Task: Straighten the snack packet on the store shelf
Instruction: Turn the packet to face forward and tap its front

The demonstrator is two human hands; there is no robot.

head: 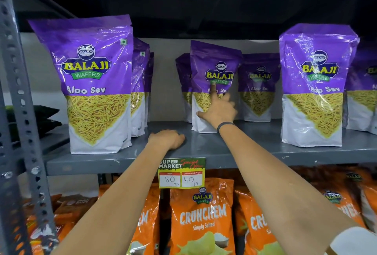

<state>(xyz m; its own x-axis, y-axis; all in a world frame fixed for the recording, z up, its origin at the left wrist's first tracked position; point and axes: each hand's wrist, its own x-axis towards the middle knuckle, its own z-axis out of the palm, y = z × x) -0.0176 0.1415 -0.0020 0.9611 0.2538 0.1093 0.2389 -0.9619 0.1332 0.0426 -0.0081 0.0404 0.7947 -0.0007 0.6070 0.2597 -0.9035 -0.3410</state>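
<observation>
Both arms reach forward and up to the grey metal shelf (204,148); the right arm is stretched almost straight, with a dark band (225,125) around the wrist. The right hand (219,110) lies flat on the front of a purple Aloo Sev packet (214,67) in the middle of the shelf; its fingers (213,91) are spread wide and not closed around anything, the index finger points up to the green logo band and the thumb points left along the white lower part of the packet. So the hand touches the packet with an open palm — it presses on it, it does not grip it.

This packet stands on the shelf, set back from the front edge, and it is tilted a little, its top edge sloping down to the right; more purple packets stand just behind it on both sides.

The left hand (168,138) rests on the bare shelf surface near the front edge, left of and lower than the right hand; its fingers are curled loosely downward (it holds nothing that I can see).

A large packet of the same kind (91,83) stands at the front left, and another (314,83) at the front right. A yellow price tag (181,174) hangs from the shelf edge between the two forearms; below it stand orange Crunchem packets (202,220). A perforated grey upright (18,112) runs down the left side.
</observation>
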